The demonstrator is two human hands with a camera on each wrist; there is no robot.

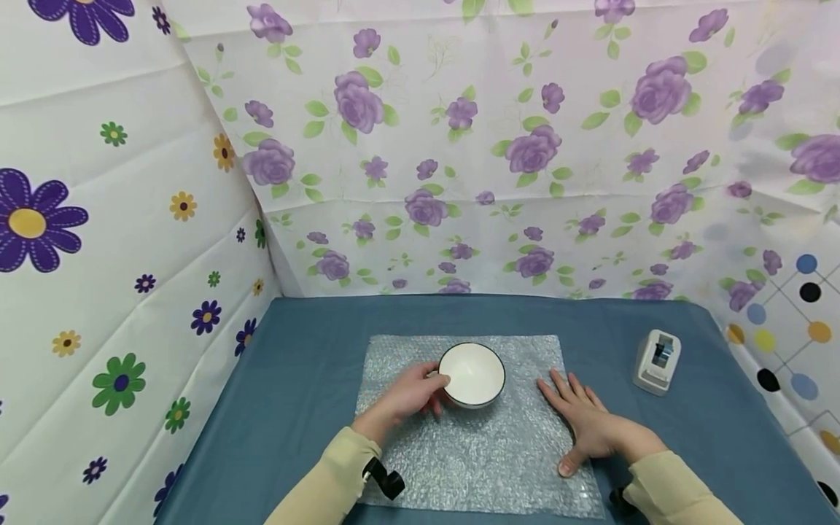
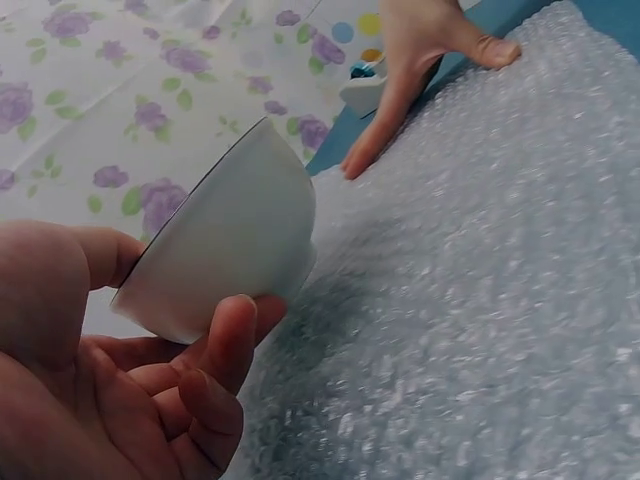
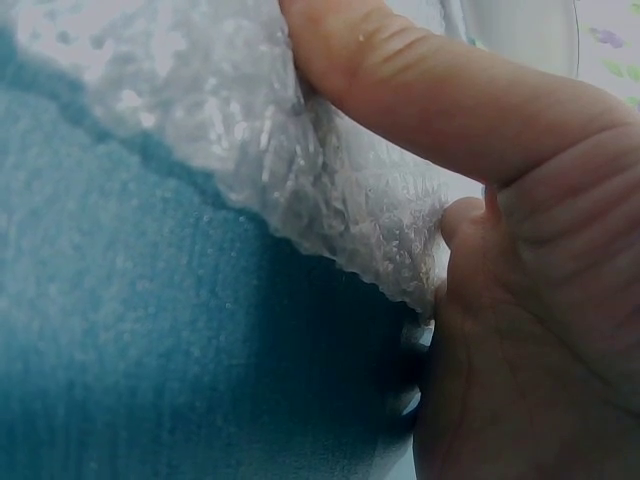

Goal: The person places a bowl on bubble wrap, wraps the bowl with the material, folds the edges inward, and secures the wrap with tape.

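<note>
A white bowl (image 1: 474,373) with a thin dark rim is over the upper middle of a sheet of bubble wrap (image 1: 485,459). My left hand (image 1: 410,394) grips the bowl's left side, thumb at the rim and fingers under its outer wall. In the left wrist view the bowl (image 2: 235,240) shows its smooth outside; I cannot tell if its foot touches the sheet. My right hand (image 1: 593,423) lies spread along the sheet's right edge, fingers straight and thumb apart. The right wrist view shows its thumb (image 3: 430,90) on the bubble wrap (image 3: 200,100) near the edge.
A white tape dispenser (image 1: 658,362) stands on the blue cloth-covered table (image 1: 295,379), right of the bubble wrap. Flowered sheets (image 1: 426,146) hang behind and to the left, and a dotted one (image 1: 794,343) on the right.
</note>
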